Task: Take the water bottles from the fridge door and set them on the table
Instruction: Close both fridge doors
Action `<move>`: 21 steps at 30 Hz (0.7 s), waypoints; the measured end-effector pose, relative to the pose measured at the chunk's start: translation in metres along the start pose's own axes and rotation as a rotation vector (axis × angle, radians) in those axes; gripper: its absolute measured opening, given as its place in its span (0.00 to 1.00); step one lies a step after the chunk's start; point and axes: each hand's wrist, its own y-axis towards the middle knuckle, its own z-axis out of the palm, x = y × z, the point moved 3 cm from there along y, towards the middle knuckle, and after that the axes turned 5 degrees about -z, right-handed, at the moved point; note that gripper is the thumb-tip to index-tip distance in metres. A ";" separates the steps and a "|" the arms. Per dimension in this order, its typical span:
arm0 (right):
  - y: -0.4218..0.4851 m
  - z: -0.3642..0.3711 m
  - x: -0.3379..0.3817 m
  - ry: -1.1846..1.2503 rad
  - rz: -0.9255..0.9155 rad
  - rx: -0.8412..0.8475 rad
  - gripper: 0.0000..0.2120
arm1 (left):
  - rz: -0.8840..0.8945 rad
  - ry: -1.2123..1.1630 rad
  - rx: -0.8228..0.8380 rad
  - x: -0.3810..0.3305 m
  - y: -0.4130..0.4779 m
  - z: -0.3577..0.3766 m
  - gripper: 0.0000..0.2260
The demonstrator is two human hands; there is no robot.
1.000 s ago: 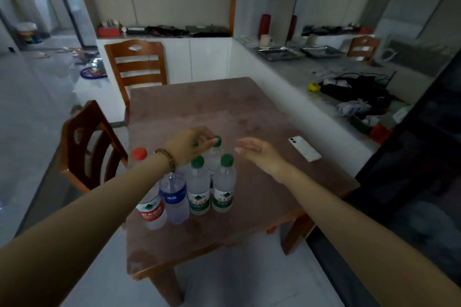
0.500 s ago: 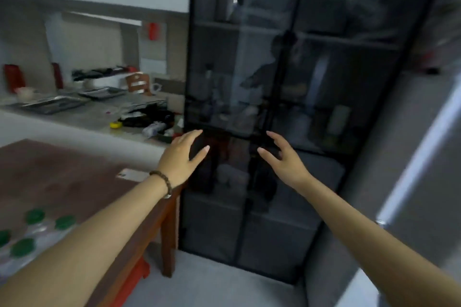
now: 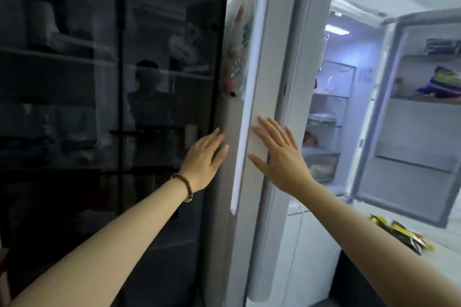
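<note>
The fridge stands open at the right, its lit interior [image 3: 331, 107] showing shelves with food. The open right fridge door [image 3: 419, 132] has door shelves; an upper one holds a colourful packet [image 3: 444, 82]. No water bottle shows in the door shelves that I can see. My left hand [image 3: 204, 159], with a bead bracelet on the wrist, is held out open in front of the fridge's side panel. My right hand [image 3: 279, 154] is open too, fingers spread, in front of the closed left fridge door's edge [image 3: 272, 82]. Neither hand holds anything. The table and its bottles are out of view.
A tall dark glass-fronted cabinet [image 3: 99, 107] fills the left half, with shelves and reflections behind the glass. A white strip [image 3: 247, 117] runs down the fridge's side edge. Yellow-and-black packets [image 3: 399, 234] lie on a white surface at the lower right, below the open door.
My view swung right from the table with its bottles, past the dark cabinet, to the open fridge. My left hand let go of a bottle cap; both hands stay open and raised.
</note>
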 end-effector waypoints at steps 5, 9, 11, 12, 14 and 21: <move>-0.021 0.000 -0.038 -0.058 -0.070 0.091 0.30 | -0.041 -0.252 0.046 -0.028 0.013 0.047 0.22; -0.028 0.003 -0.060 -0.043 -0.096 0.057 0.29 | -0.030 -0.213 0.037 -0.034 0.018 0.060 0.25; -0.035 0.002 -0.075 -0.052 -0.107 0.034 0.29 | 0.010 -0.177 0.043 -0.042 0.021 0.067 0.26; -0.040 0.001 -0.084 -0.047 -0.105 0.019 0.29 | 0.029 -0.152 0.049 -0.048 0.023 0.072 0.24; -0.050 -0.003 -0.100 -0.021 -0.087 -0.009 0.30 | 0.064 -0.096 0.067 -0.062 0.027 0.084 0.23; -0.091 -0.010 -0.166 0.142 0.070 -0.046 0.34 | 0.153 0.119 0.070 -0.109 0.060 0.158 0.25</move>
